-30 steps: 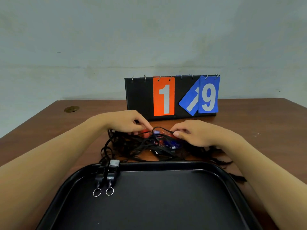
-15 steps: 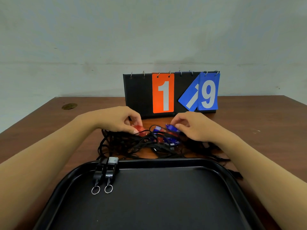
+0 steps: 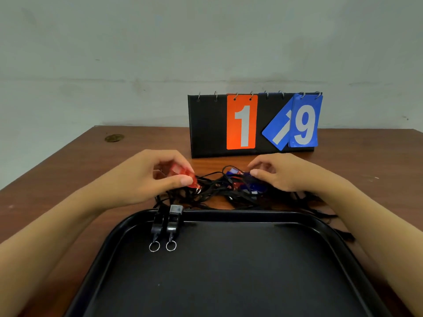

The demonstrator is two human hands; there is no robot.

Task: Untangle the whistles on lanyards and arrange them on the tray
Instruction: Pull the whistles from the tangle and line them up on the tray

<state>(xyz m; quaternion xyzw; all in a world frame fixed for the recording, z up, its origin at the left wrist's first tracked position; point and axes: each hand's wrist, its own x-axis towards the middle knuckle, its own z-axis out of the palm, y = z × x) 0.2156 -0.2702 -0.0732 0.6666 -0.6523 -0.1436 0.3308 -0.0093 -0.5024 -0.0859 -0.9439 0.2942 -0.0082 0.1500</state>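
A tangle of black lanyards with red and blue whistles lies on the table just beyond the black tray. My left hand pinches a red whistle and holds it slightly above the left side of the pile. My right hand rests on the right side of the tangle, fingers curled over the blue whistles; what it holds is hidden. Two black whistles with metal rings lie side by side on the tray's far left rim.
A black flip scoreboard showing an orange 1 and a blue 9 stands behind the pile. The brown wooden table has a small round brass fitting at the far left. A pale wall rises behind.
My left hand has lifted the red whistle up and out of the tangle. My right hand has stayed on the blue whistles.
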